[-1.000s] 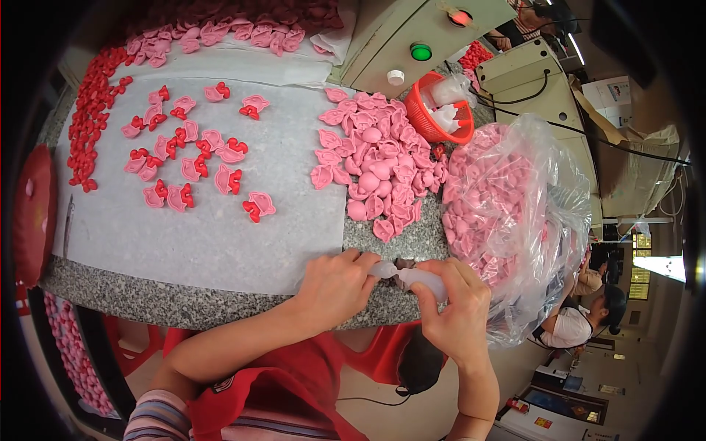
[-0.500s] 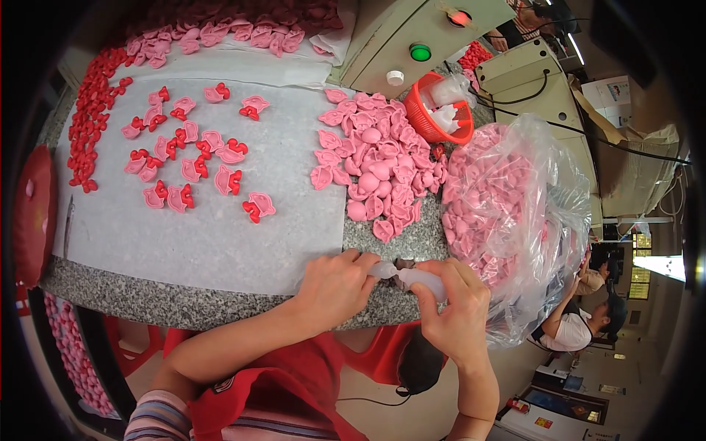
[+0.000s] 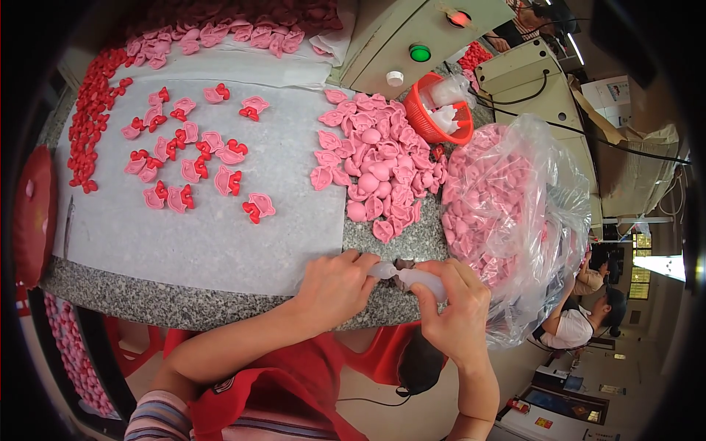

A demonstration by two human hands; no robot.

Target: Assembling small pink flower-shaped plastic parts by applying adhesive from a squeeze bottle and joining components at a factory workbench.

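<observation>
Near the front edge of the speckled stone worktop, my right hand [image 3: 457, 305] is closed around a small translucent squeeze bottle [image 3: 424, 281], its narrow tip pointing left. Fingers of my left hand [image 3: 334, 288] pinch a whitish translucent plastic piece [image 3: 382, 270], whose exact kind I cannot make out. The two tips meet or nearly meet over a small dark object [image 3: 404, 263] on the stone. Left of them, a white paper sheet [image 3: 243, 250] carries several pink moulded pieces with red bows [image 3: 259, 206]. Beyond my hands lies a heap of plain pink pieces [image 3: 375, 158].
A clear plastic bag [image 3: 548, 184] full of pink pieces bulges at the right. Behind it stand a red basket [image 3: 425, 121] with white bottles and a machine with a green button [image 3: 420, 52]. Loose red bows [image 3: 92, 125] line the sheet's left side. Another person [image 3: 577, 323] sits far right.
</observation>
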